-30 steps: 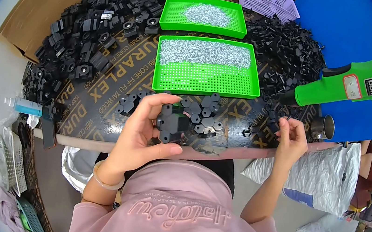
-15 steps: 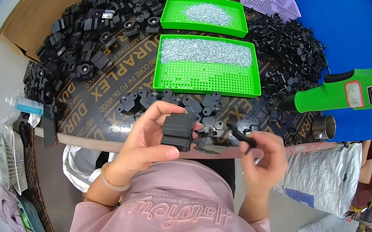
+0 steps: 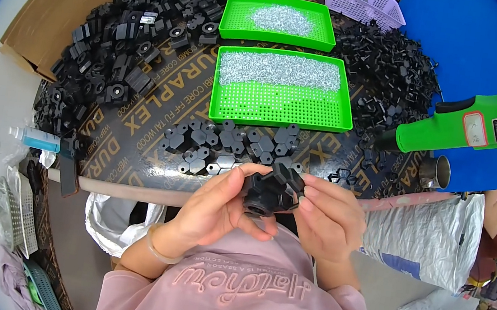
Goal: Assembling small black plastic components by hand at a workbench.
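My left hand (image 3: 208, 209) is wrapped around a black plastic housing (image 3: 258, 203) that has a round opening at its lower end. My right hand (image 3: 331, 219) pinches a smaller black plastic bracket (image 3: 288, 179) up against the housing's upper right side; the fingers partly hide where the two meet. Both hands are close together in front of my chest, at the table's near edge. Just beyond them lie several flat black hexagonal plates (image 3: 230, 137). Two green trays (image 3: 278, 123) with small silvery screws (image 3: 278, 71) stand farther back.
Heaped black housings (image 3: 140, 47) fill the left side by a cardboard box (image 3: 60, 11). Small black brackets (image 3: 392, 67) are piled at the right. A green electric screwdriver (image 3: 453, 125) lies by a metal cup (image 3: 436, 172). A purple basket (image 3: 368, 8) stands behind.
The housing has been turned so its round opening shows. My right hand has moved left, bringing the bracket from beside the housing to touching it.
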Available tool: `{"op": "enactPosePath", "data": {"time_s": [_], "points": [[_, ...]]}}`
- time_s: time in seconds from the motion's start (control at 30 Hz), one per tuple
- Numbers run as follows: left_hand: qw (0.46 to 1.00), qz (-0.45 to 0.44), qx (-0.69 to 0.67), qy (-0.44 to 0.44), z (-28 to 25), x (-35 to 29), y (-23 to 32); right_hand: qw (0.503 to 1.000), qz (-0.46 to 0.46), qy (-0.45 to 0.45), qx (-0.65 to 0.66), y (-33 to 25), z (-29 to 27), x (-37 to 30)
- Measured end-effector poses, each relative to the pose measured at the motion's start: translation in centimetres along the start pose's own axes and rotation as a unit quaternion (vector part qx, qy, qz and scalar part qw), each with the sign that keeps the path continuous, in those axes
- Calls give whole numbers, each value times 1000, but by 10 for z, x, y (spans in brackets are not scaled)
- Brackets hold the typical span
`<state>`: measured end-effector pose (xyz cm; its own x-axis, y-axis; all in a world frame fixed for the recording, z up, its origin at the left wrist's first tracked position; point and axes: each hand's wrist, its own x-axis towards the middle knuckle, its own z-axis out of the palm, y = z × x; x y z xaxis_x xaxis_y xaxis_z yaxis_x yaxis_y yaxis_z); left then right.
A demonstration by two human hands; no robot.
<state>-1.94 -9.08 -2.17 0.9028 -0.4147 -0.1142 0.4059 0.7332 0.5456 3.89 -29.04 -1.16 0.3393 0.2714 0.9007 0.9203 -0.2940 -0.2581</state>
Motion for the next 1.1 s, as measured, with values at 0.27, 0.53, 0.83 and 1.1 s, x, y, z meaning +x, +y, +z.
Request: {"op": "enactPosePath", "data": {"time_s": [0.27, 0.53, 0.83, 1.1], "points": [[1000, -30, 6, -4, 1, 1, 1, 999, -43, -18, -19, 0, -2, 4], [998, -8, 27, 62, -1, -1, 6, 986, -7, -166, 15, -2, -9, 14], [987, 42, 155, -4, 17, -7, 15, 961, 147, -193, 130, -13, -8, -7], [695, 243, 671, 89, 5, -9, 11, 962, 203, -90, 161, -27, 8, -19]]}}
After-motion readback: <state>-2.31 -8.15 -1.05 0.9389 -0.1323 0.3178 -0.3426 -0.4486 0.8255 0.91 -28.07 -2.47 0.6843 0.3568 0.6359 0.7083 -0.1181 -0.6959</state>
